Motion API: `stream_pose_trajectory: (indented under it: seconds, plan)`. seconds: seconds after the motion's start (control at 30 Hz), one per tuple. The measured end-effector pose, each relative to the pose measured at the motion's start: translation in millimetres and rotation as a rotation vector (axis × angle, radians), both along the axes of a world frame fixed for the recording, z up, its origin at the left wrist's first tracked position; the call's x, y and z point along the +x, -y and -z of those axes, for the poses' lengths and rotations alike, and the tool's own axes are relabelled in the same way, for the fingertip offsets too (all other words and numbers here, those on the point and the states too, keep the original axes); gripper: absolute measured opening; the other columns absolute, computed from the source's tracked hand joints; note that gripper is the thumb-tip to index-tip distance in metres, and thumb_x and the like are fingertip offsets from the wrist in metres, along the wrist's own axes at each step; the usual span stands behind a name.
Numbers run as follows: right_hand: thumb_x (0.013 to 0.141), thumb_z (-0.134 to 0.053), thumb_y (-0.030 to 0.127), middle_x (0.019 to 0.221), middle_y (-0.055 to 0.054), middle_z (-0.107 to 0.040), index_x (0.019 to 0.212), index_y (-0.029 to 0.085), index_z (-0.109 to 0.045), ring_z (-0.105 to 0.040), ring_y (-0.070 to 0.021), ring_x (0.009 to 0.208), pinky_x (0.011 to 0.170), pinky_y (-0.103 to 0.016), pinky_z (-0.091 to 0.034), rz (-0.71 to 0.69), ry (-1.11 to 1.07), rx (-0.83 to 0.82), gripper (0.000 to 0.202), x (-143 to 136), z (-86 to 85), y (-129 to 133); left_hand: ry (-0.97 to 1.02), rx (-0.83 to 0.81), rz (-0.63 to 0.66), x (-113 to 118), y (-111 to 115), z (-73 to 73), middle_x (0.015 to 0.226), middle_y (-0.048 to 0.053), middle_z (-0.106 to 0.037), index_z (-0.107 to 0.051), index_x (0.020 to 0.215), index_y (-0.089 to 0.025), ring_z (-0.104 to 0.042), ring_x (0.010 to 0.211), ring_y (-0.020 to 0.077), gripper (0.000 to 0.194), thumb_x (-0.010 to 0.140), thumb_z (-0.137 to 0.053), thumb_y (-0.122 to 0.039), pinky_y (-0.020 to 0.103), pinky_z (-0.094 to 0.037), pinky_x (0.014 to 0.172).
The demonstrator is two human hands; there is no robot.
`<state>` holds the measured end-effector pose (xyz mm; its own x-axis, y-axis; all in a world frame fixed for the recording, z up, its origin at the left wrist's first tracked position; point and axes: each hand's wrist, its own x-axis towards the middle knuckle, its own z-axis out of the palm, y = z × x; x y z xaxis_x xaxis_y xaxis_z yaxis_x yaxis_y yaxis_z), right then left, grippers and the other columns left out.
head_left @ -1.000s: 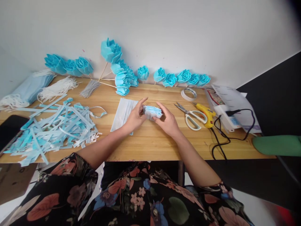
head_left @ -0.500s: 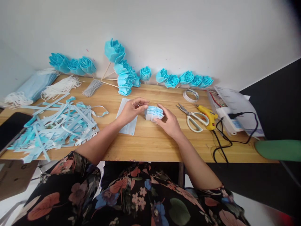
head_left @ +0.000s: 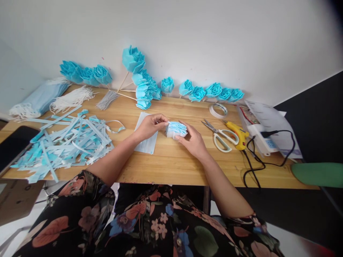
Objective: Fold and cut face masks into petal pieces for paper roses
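My right hand [head_left: 193, 142] is closed around the right end of a small pleated bundle of blue and white mask fabric [head_left: 176, 130], thumb in front and fingers behind. At its left end, the thumb and fingertips of my left hand [head_left: 152, 126] pinch together on the edge of the bundle. Under my left hand and wrist lies a flat light-blue mask sheet [head_left: 147, 144], partly covered. The bundle is held just above the wooden table [head_left: 166, 164], its ruffled edges facing up.
Cut mask strips [head_left: 66, 142] are heaped on the left, near a phone [head_left: 17, 144] and masks [head_left: 43, 98]. Blue fabric flowers [head_left: 144, 89] line the wall. To the right are scissors [head_left: 223, 137], a yellow glue gun [head_left: 239, 134], tape [head_left: 218, 110] and a power strip [head_left: 264, 141].
My left fingers have closed in slightly on the bundle's left edge. My right hand keeps its hold, and the whole view has shifted a little.
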<state>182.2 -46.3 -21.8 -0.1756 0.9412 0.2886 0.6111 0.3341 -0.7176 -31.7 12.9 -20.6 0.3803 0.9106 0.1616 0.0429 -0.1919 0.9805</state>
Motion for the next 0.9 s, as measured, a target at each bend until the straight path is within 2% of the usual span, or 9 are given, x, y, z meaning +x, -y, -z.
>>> stream_pose_trajectory:
  seconds: [0.1, 0.2, 0.3, 0.4, 0.53, 0.6, 0.67, 0.8, 0.9]
  plan:
    - [0.079, -0.072, 0.032, 0.129, -0.008, -0.066, 0.133, 0.028, -0.057, -0.061, -0.0286, 0.117, 0.102, -0.049, -0.047, 0.001, 0.002, 0.003, 0.056, 0, 1.1, -1, 0.009, -0.013, 0.027, 0, 2, -3.5, 0.079, 0.004, -0.068, -0.068, 0.084, -0.015, -0.058, 0.071, 0.0140, 0.029, 0.078, -0.070, -0.043, 0.028, -0.045, 0.069]
    - [0.080, -0.071, 0.033, 0.129, -0.008, -0.066, 0.131, 0.027, -0.059, -0.062, -0.0284, 0.117, 0.103, -0.049, -0.047, 0.003, 0.000, 0.002, 0.053, 0, 2.0, -1, 0.060, 0.035, 0.018, -1, 2, -6.1, 0.099, 0.009, -0.069, -0.067, 0.107, -0.015, -0.061, 0.088, 0.0183, 0.047, 0.078, -0.071, -0.051, 0.031, -0.047, 0.079]
    - [0.080, -0.071, 0.033, 0.127, -0.009, -0.067, 0.128, 0.026, -0.060, -0.062, -0.0285, 0.116, 0.102, -0.049, -0.048, 0.009, -0.012, -0.002, 0.050, -1, 2.2, -1, 0.110, 0.063, 0.110, 1, 4, -5.0, 0.120, 0.014, -0.064, -0.052, 0.135, -0.017, -0.060, 0.106, 0.0240, 0.078, 0.071, -0.077, -0.054, 0.035, -0.046, 0.089]
    - [0.078, -0.071, 0.034, 0.122, -0.009, -0.069, 0.125, 0.025, -0.061, -0.065, -0.0279, 0.110, 0.096, -0.047, -0.051, 0.023, -0.029, -0.025, 0.048, -1, 2.3, -1, -0.015, 0.075, 0.149, 7, 11, -1.3, 0.127, 0.015, -0.061, -0.043, 0.143, -0.020, -0.061, 0.107, 0.0254, 0.091, 0.066, -0.083, -0.048, 0.037, -0.046, 0.091]
    - [0.077, -0.072, 0.034, 0.123, -0.008, -0.068, 0.127, 0.025, -0.056, -0.065, -0.0249, 0.104, 0.091, -0.041, -0.052, 0.045, -0.081, -0.041, 0.053, -1, 3.2, -1, -0.267, 0.167, 0.060, 16, 22, 1.8, 0.128, 0.011, -0.061, -0.050, 0.135, -0.022, -0.063, 0.096, 0.0219, 0.070, 0.072, -0.078, -0.033, 0.034, -0.048, 0.085]
    - [0.076, -0.072, 0.034, 0.120, -0.007, -0.068, 0.127, 0.025, -0.054, -0.065, -0.0239, 0.102, 0.089, -0.040, -0.052, 0.058, -0.083, -0.034, 0.054, -1, 3.0, 0, -0.361, 0.190, 0.035, 18, 25, 1.5, 0.119, 0.009, -0.066, -0.055, 0.128, -0.021, -0.064, 0.090, 0.0202, 0.056, 0.075, -0.073, -0.025, 0.032, -0.048, 0.081]
    - [0.076, -0.072, 0.033, 0.111, -0.007, -0.070, 0.118, 0.024, -0.059, -0.065, -0.0233, 0.096, 0.085, -0.038, -0.052, 0.064, -0.051, -0.006, 0.045, -1, 1.7, 0, -0.434, 0.195, 0.017, 19, 25, 0.1, 0.100, 0.005, -0.070, -0.060, 0.116, -0.018, -0.063, 0.080, 0.0181, 0.040, 0.076, -0.068, -0.020, 0.030, -0.047, 0.075]
    - [0.082, -0.067, 0.033, 0.084, -0.004, -0.069, 0.087, 0.021, -0.064, -0.062, -0.0205, 0.078, 0.074, -0.034, -0.049, 0.094, 0.015, 0.109, 0.013, -2, -2.0, 1, -0.436, 0.179, 0.001, 18, 25, -3.4, 0.075, 0.000, -0.064, -0.062, 0.091, -0.016, -0.057, 0.066, 0.0143, 0.012, 0.081, -0.062, -0.023, 0.026, -0.042, 0.064]
    - [0.084, -0.066, 0.033, 0.084, -0.004, -0.068, 0.088, 0.021, -0.064, -0.060, -0.0199, 0.077, 0.073, -0.033, -0.048, 0.073, 0.027, 0.160, 0.012, -3, -2.0, 1, -0.365, 0.191, -0.011, 17, 26, -5.1, 0.079, 0.000, -0.064, -0.061, 0.096, -0.017, -0.056, 0.068, 0.0132, 0.018, 0.081, -0.063, -0.025, 0.025, -0.041, 0.064]
